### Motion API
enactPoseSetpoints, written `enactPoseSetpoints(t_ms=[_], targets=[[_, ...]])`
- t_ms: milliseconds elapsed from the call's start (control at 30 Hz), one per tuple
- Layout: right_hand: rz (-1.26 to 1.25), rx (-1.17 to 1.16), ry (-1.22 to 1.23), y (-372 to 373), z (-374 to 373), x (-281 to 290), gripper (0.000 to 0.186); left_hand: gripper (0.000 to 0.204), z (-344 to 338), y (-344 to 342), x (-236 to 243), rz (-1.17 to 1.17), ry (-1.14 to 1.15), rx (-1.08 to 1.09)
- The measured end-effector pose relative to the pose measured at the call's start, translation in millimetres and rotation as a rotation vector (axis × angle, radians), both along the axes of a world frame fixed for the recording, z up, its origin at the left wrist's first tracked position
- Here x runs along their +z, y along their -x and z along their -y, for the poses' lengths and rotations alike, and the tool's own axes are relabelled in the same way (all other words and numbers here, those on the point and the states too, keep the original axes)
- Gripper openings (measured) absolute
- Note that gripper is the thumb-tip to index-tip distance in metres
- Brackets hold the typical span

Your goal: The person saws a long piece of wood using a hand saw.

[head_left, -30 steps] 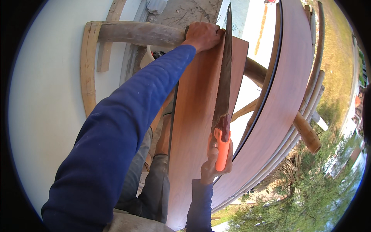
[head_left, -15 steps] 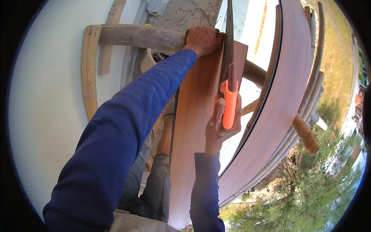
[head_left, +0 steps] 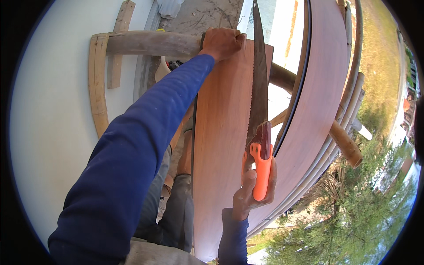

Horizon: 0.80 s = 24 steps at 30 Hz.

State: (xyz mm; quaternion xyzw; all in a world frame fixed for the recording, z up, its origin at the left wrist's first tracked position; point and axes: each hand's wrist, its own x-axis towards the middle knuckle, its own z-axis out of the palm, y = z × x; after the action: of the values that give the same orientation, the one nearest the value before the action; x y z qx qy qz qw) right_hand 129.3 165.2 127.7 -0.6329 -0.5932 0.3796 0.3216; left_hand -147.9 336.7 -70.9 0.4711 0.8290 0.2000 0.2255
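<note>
My right hand [head_left: 249,196] is closed round the orange handle of a handsaw [head_left: 259,88], whose long toothed blade points up the picture along a wood-look plank [head_left: 216,132]. Near the plank's far end, my left hand [head_left: 223,44] is closed on it beside the blade, thumb and fingertips at the top edge. That end of the plank lies over a weathered round timber rail [head_left: 150,44]. My blue-sleeved left arm stretches diagonally across the lower left of the view.
A second long plank [head_left: 318,88] and several bamboo poles [head_left: 355,90] lie to the right. Wooden uprights [head_left: 97,84] stand against a white wall [head_left: 48,132] at left. A white bucket [head_left: 161,70] sits under the rail. My legs show below; grass and a tree are at right.
The saw and my right hand moved up the plank, then back down toward me. My left hand stays at the far end, appearing slightly shifted left in the view.
</note>
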Motion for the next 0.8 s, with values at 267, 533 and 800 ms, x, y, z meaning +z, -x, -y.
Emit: enactPoseSetpoints(t_ms=[267,533,800], targets=[[0.009,0.018,0.022,-6.9,23.4,7.4,0.06,0.044,0.9,3.2,-0.1,-0.049,0.033,-0.013],[0.035,0.056,-0.004,-9.3,25.3,5.5,0.06,0.049,1.6,3.1,-3.4,-0.035,0.0,-0.023],[0.042,0.031,0.031,-15.4,29.6,6.4,0.058,0.049,0.9,1.7,-5.6,-0.025,-0.006,-0.015]])
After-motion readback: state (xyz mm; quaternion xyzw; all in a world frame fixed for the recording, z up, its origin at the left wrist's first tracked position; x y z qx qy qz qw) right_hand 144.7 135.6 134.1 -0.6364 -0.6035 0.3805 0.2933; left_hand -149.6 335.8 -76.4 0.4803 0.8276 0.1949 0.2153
